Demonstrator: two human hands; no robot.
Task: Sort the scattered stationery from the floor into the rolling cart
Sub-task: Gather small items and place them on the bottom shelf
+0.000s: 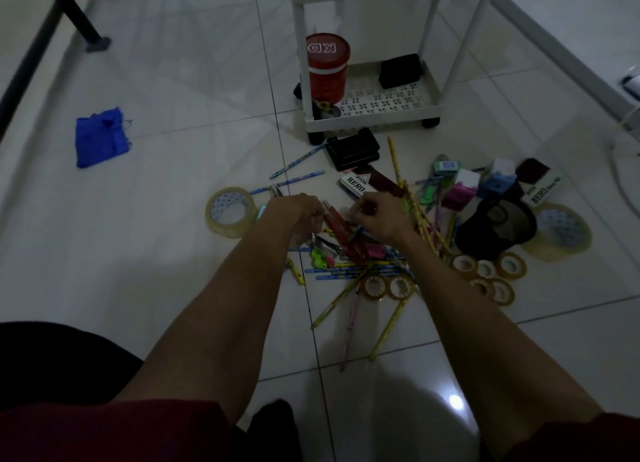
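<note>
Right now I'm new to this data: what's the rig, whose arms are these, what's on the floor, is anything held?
There is no robot here. One wide-angle camera worn on a person's head looks down at their own bare arms. The left hand and right hand both reach into a pile of stationery on the tiled floor. Their fingers curl down among some red-handled items, but it is too dim to tell what either hand actually grips. The pile holds patterned pencils, small tape rolls, a big clear tape roll to the left, a HERO box and a black case. Behind it stands the white rolling cart. Its bottom tray already holds a red canister and a black box. A blue cloth lies apart, far left.
</note>
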